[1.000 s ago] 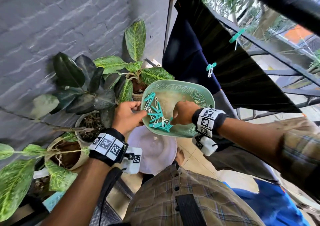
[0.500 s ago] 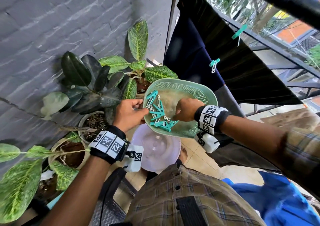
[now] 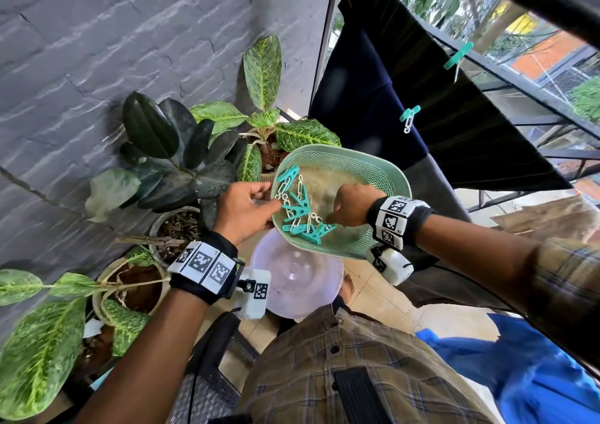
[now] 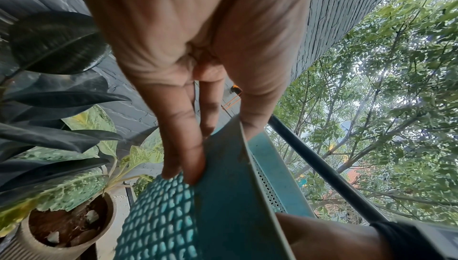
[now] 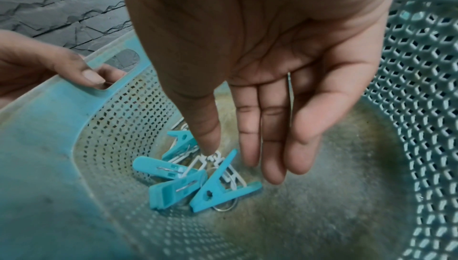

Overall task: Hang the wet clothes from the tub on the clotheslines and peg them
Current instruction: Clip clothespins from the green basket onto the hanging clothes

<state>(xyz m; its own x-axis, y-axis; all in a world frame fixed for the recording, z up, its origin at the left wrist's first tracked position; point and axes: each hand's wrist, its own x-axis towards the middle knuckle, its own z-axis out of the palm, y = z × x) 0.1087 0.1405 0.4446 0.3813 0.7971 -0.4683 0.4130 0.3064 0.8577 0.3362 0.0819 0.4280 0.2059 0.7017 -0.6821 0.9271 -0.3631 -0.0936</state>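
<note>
A pale green mesh basket is held tilted above a pale translucent tub. My left hand grips its rim, thumb through the handle slot, fingers under the mesh wall. Several teal pegs joined by white chain links lie in the basket. My right hand reaches down among the pegs, fingers straight, thumb tip touching the white links. Dark clothes hang on the line with teal pegs on them.
Potted plants stand along the grey brick wall at the left. A black railing runs behind the hung clothes. A blue cloth lies at the lower right. Tiled floor shows beneath the tub.
My right hand has stayed over the pegs and dipped slightly toward them. The left hand keeps its hold on the basket rim.
</note>
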